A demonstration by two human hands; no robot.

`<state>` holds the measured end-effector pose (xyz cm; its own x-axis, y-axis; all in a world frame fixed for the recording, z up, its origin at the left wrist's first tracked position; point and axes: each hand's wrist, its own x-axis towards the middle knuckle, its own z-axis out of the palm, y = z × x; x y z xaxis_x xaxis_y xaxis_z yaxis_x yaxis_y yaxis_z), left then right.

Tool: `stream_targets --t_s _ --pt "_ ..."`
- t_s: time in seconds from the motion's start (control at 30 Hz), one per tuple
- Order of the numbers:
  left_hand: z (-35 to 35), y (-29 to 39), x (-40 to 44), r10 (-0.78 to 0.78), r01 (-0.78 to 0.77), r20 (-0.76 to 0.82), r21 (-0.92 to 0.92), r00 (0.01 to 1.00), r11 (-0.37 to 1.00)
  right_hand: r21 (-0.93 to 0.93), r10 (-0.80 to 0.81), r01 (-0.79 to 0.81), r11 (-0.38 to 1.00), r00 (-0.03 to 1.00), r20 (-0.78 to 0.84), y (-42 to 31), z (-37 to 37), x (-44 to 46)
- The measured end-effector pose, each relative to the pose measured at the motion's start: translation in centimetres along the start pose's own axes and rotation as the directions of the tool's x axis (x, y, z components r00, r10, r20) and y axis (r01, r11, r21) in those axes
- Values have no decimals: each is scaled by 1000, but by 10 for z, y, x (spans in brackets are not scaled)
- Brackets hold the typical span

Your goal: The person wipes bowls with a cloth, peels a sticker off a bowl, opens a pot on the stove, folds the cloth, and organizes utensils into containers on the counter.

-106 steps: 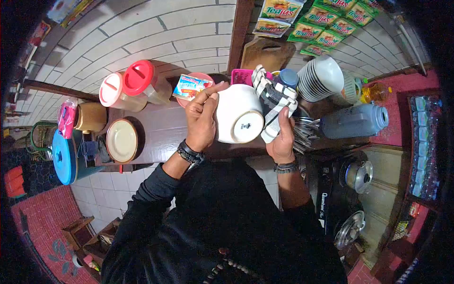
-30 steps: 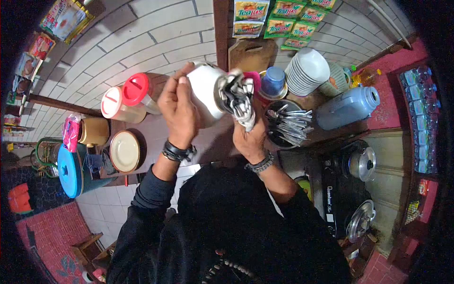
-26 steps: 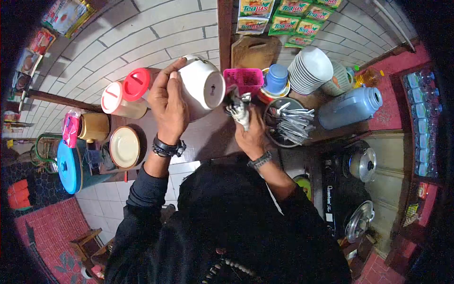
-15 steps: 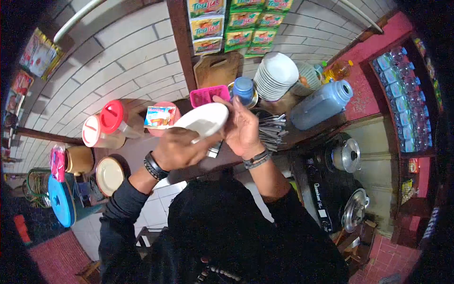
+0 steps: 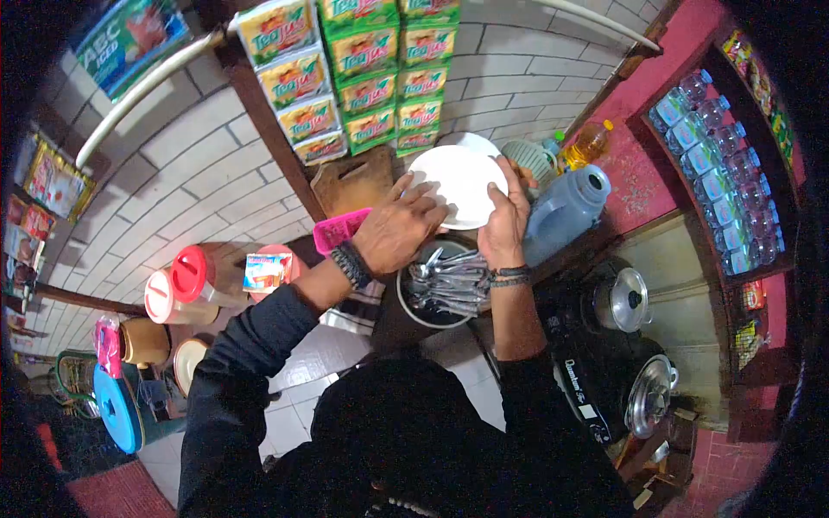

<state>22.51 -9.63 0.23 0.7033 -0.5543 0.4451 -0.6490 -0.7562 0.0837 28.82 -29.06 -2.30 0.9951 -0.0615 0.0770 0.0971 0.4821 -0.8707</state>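
A white bowl [image 5: 466, 177] is tilted up between my two hands, above the counter and in front of the stacked white bowls [image 5: 473, 143]. My left hand [image 5: 399, 229] grips its left side, with the fingers laid over the white surface. On the right side, my right hand [image 5: 504, 226] holds the rim, thumb on the near face and fingers behind. Just below the hands stands a round container of metal spoons and forks [image 5: 445, 281]. A pink basket [image 5: 339, 230] is beside my left wrist. The bowl covers most of the stack.
A grey-blue jug [image 5: 566, 207] stands right of my right hand. Further right are a black stove [image 5: 574, 380] with lidded pots and a shelf of water bottles [image 5: 721, 173]. Drink sachets [image 5: 367, 73] hang ahead. Red-lidded containers [image 5: 197, 269] stand at left.
The bowl has moved right and away from me, toward the stack. My right hand has gone from open beside it to gripping its right side. The view has shifted, showing the cutlery container more fully.
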Motion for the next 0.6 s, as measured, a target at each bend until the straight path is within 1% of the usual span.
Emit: stream_targets --t_s 0.03,0.07,0.17,0.2,0.27,0.3,0.33,0.4,0.43,0.5,0.53,0.57,0.6 --pt "12 -8 11 -2 3 25 -10 1000 1000 -34 -87 86 996 996 -25 1 -4 13" --pt "19 -13 21 -25 28 87 -27 996 999 -40 -98 95 995 994 -56 3 -8 24" --pt "43 -22 42 -17 17 103 -4 995 1000 -74 -153 150 986 988 -34 18 -28 54" --pt "51 -28 47 1 -6 135 36 991 999 -69 -155 152 986 987 -36 23 -34 62" --pt "66 -35 54 -10 6 153 26 988 1000 -232 -226 213 949 974 -32 32 -42 73" --pt "72 -37 58 -24 22 168 12 986 1000 -231 -226 211 950 973 -39 35 -45 77" --pt "78 -40 60 -17 16 173 7 985 1000 -269 -240 224 937 970 -31 39 -48 81" --pt "87 -45 65 7 -23 172 89 985 996 -325 -244 216 921 969 -48 44 -54 89" --pt "90 -47 67 21 -35 178 75 984 997 -356 -273 235 904 960 -59 48 -54 94" --pt "88 -47 70 -49 28 238 91 970 995 -428 -282 232 874 958 -57 52 -58 100" --pt "96 -53 70 6 -29 202 113 979 993 -487 -272 214 847 961 -50 53 -61 100" --pt "99 -54 69 23 -44 206 98 978 994 -543 -260 196 817 965 -43 54 -63 101" --pt "101 -55 69 -34 15 237 80 971 997 -564 -306 239 791 952 -26 64 -66 108"
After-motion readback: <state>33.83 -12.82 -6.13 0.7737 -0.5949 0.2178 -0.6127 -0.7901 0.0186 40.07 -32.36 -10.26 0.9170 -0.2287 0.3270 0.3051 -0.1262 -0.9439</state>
